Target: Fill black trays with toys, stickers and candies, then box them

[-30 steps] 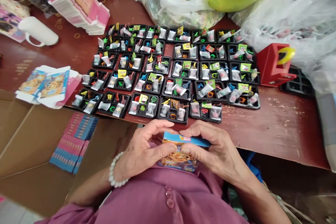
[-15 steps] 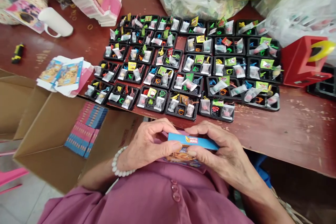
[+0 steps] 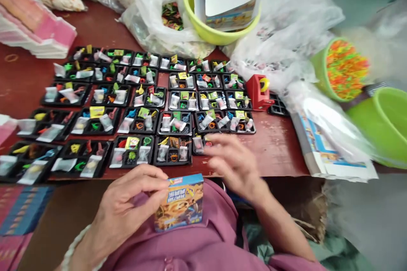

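My left hand [image 3: 127, 207], with a pale bead bracelet at the wrist, pinches the upper left edge of a small printed box [image 3: 181, 203]. The box stands upright in front of my torso, its orange and blue picture side visible and its blue top closed. My right hand [image 3: 233, 163] is off the box, to its upper right, with fingers apart and slightly blurred; it holds nothing. Part of a filled black tray [image 3: 197, 146] lies just behind it. Rows of black compartment trays [image 3: 173, 152] hold small colourful toys and little sachets.
A red tape dispenser [image 3: 258, 93] stands right of the trays, near flat printed cartons [image 3: 330, 148]. Behind are plastic bags [image 3: 152, 21] and a green basin [image 3: 210, 36]; a tub of orange pieces [image 3: 346, 67] is right. Packed boxes [image 3: 25, 211] lie lower left.
The view has swung to the right. My right hand has let go of the box and moved away from it, while the box has tipped so its picture side shows in my left hand.
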`<state>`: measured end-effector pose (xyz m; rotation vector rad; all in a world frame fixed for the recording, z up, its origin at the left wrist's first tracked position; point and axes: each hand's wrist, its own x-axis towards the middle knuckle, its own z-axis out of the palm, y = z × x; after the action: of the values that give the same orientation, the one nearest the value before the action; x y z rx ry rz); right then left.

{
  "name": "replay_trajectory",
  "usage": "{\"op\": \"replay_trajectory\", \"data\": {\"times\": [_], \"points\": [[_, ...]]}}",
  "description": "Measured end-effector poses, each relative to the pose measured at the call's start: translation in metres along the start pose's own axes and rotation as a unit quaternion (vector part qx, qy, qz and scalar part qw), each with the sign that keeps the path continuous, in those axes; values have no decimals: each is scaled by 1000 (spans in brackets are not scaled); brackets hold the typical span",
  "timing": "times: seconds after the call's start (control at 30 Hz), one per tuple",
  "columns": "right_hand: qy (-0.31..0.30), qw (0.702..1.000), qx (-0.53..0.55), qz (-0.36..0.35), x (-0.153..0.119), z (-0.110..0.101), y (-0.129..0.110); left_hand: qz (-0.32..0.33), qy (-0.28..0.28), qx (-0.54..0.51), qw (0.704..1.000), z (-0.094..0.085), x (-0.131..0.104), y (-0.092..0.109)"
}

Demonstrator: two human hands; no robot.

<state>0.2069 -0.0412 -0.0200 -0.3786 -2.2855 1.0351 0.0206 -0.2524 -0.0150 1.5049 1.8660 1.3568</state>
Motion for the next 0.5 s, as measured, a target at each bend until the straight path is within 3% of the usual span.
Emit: {"op": "replay_trajectory", "data": {"times": [0.07, 0.13, 0.17, 0.2, 0.27, 0.5], "points": [[159, 979, -75, 106, 11, -49, 41, -1, -4, -20, 1000, 0, 0, -4], [285, 920, -153, 220, 22, -97, 88, -4, 0, -37, 999, 1, 0, -6], [296, 897, -164, 285, 27, -117, 111, -8, -1, -43, 999, 1, 0, -6], [267, 886, -165, 340, 32, -133, 131, -11, -2, -48, 999, 1, 1, -5], [236, 885, -153, 371, 42, -152, 158, -10, -7, -54, 998, 2, 4, -3], [181, 882, -98, 424, 74, -147, 181, -16, -11, -51, 999, 0, 10, -1]]}}
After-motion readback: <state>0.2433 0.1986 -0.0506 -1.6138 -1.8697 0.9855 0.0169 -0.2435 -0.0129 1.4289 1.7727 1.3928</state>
